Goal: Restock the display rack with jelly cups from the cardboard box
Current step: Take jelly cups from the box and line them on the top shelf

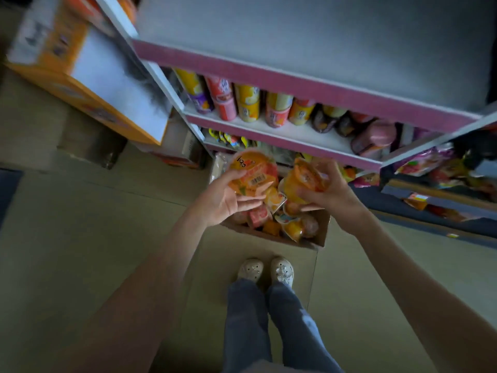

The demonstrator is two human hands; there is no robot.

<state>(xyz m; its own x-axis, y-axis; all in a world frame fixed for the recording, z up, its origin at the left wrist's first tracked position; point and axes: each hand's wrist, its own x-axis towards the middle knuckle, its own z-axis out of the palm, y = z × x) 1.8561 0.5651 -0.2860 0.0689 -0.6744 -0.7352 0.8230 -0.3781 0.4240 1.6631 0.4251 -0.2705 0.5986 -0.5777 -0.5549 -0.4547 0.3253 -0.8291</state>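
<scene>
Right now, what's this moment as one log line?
left hand: holds jelly cup | right hand: holds second jelly cup | cardboard box: below, cups inside | display rack: ahead

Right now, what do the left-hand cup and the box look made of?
Jelly cup held by left hand: likely thin glossy plastic, printed film lid; sheen and barcode label show. Cardboard box: matte tan paperboard, by its dull plain wall.

Top shelf point(295, 36) of the display rack point(269, 76) left bare, middle shelf point(304, 131) crowded with stacked cups point(250, 103), left side hemmed by an orange carton point(88, 100), cardboard box point(321, 232) left open at the top
</scene>
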